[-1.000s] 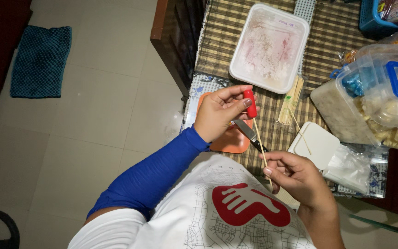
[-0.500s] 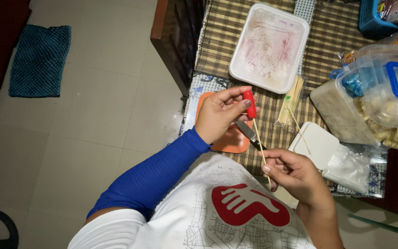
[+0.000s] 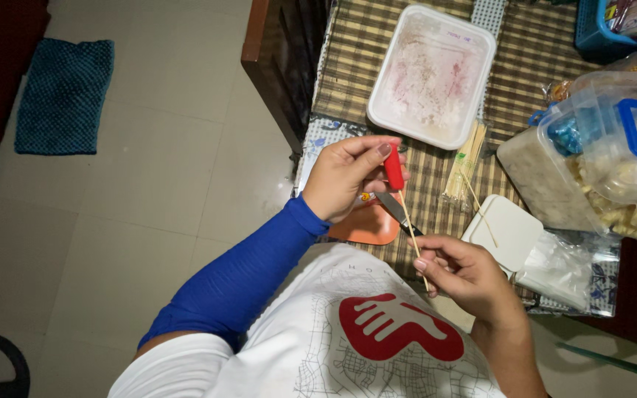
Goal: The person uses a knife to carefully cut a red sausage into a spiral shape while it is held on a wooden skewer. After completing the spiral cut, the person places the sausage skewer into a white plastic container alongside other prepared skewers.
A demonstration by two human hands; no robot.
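My left hand (image 3: pixel 346 180), in a blue sleeve, pinches a short red sausage piece (image 3: pixel 394 168) upright between thumb and fingers. A thin wooden skewer (image 3: pixel 410 225) runs from the bottom of that piece down into my right hand (image 3: pixel 467 274), which grips its lower end. Both hands hover over the near edge of a checked tablecloth (image 3: pixel 363 51). Just beneath them a knife (image 3: pixel 395 211) lies by an orange cutting board (image 3: pixel 367 228).
A white tray (image 3: pixel 431 74) smeared with pink residue sits farther back. A bundle of skewers (image 3: pixel 464 162), a white lid (image 3: pixel 505 232), clear plastic food containers (image 3: pixel 591 162) and a blue basket (image 3: pixel 597 33) stand on the right. A blue mat (image 3: pixel 64 96) lies on the tiled floor.
Almost nothing differs. Both hands keep the same grips and have shifted only slightly over the table edge.
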